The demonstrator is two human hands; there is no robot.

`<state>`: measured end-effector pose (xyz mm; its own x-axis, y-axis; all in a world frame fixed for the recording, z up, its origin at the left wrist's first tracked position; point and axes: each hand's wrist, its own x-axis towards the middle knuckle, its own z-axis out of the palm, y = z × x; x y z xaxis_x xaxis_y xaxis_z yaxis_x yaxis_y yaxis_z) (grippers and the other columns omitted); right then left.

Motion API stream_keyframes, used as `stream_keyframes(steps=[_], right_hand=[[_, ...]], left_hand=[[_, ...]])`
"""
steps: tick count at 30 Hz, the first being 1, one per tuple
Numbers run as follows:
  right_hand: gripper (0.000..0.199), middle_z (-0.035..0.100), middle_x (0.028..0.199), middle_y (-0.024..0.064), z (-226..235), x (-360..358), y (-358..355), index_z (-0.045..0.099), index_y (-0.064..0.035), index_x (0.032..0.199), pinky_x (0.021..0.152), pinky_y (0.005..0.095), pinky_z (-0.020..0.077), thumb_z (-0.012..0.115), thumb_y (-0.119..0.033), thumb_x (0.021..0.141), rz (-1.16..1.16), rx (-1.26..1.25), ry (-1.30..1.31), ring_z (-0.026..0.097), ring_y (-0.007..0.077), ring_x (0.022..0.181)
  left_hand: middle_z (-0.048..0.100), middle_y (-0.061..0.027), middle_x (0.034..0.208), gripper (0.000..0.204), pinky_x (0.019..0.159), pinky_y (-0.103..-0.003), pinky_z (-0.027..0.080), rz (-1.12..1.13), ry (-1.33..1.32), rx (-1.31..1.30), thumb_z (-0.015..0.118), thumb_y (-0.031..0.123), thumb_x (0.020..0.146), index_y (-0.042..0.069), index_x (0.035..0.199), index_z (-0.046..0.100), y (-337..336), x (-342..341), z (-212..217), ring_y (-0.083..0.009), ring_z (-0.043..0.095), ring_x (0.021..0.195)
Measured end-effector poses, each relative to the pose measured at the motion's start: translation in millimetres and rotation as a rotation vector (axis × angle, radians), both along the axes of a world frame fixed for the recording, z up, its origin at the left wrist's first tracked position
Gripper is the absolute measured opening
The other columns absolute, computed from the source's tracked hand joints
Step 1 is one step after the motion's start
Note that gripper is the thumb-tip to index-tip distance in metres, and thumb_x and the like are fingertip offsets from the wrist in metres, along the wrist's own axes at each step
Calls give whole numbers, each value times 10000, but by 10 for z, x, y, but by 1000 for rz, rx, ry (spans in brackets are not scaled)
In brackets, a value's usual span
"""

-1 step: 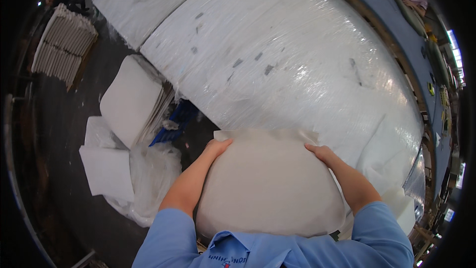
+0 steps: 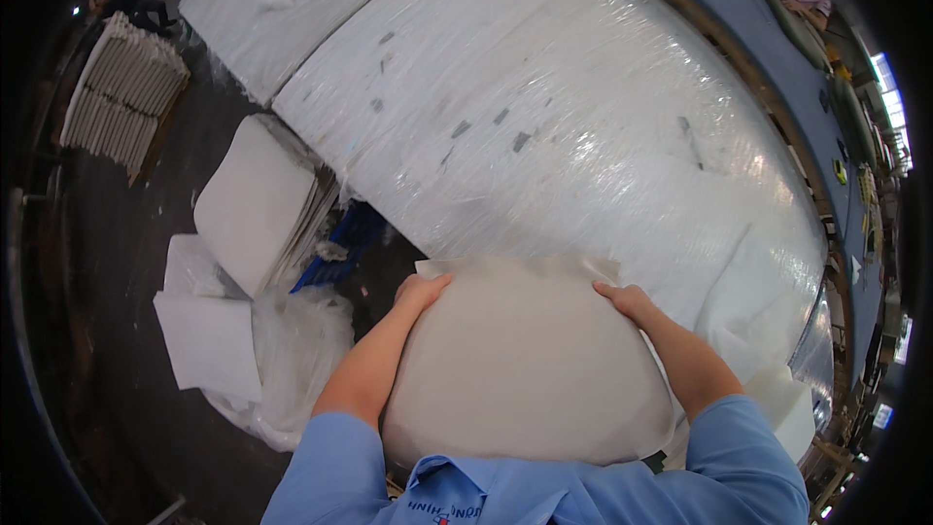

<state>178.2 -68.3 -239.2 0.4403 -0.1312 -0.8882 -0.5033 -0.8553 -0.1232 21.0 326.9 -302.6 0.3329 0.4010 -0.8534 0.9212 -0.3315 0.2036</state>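
Here | left hand (image 2: 422, 292) clasps beige cushion (image 2: 530, 360), left edge | right hand (image 2: 624, 300) clasps right edge | plastic-wrapped surface (image 2: 583, 68) beyond

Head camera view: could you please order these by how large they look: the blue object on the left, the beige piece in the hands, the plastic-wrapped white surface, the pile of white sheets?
1. Plastic-wrapped white surface
2. Beige piece, though nearness to the camera enlarges it
3. Pile of white sheets
4. Blue object, partly hidden

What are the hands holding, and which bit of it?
A beige cushion: the left hand grips it near its far left corner, the right hand near its far right corner.
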Motion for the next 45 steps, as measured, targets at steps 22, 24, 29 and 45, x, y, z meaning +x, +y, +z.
stream_keyframes(steps=[22,24,29,45], right_hand=[[252,696,1094,210,-341,116,353,592,-82,1083,869,523,517,716,-208,903,490,165,-593,670,418,1028],[368,731,1103,212,-354,175,492,587,-72,1200,893,525,519,728,-261,917,426,205,-513,676,413,1072],[336,719,728,140,-445,384,839,707,-40,1124,585,424,567,693,-334,963,225,251,-176,692,257,613],[399,685,1247,193,-512,207,1340,720,-77,1187,1002,451,532,744,-298,856,621,139,-246,651,350,1203]], left_hand=[[698,-226,1128,384,960,-544,504,-576,-415,116,637,275,975,44,1274,568,-1287,929,220,-420,667,1105],[719,-255,1056,341,864,-575,528,-599,-456,228,606,256,986,46,1241,520,-1325,919,208,-449,708,1010],[733,-229,935,219,799,-568,530,-604,-526,317,547,274,1017,79,1117,554,-1392,926,171,-448,717,908],[702,-176,842,82,732,-563,508,-506,-872,370,575,130,966,96,1009,636,-1257,867,-247,-417,686,808]])
